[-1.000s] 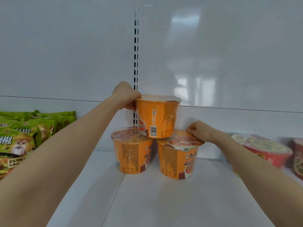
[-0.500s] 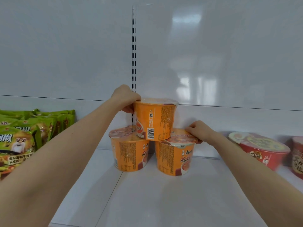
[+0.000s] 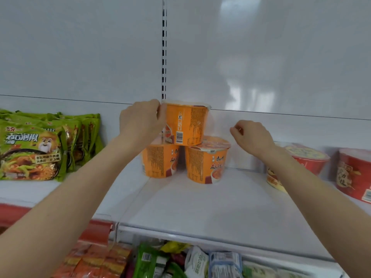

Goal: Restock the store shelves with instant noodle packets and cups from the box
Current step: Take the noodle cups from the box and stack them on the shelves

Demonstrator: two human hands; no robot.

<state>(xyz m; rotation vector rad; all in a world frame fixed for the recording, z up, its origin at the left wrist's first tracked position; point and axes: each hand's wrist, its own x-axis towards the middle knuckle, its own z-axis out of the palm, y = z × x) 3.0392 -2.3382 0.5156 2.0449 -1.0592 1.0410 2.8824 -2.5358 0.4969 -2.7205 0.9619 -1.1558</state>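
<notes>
1. We are grasping the top orange cup (image 3: 185, 125) with our left grip (image 3: 140, 122), fingers wrapping round its left wall.
2. That cup is standing upright, its long axis vertical, lid pointing up and barcode facing us. It is resting across the lids of the lower left cup (image 3: 160, 164) and the lower right cup (image 3: 206, 165).
3. Both lower cups are standing upright, side by side, on the white shelf (image 3: 200, 203) near its back wall.
4. Our right grip (image 3: 251, 135) is hovering just right of the stack, clenched on nothing and touching no cup.
5. Green noodle packets (image 3: 30, 147) are lying at the left, and red bowls (image 3: 353, 173) are sitting at the right.
</notes>
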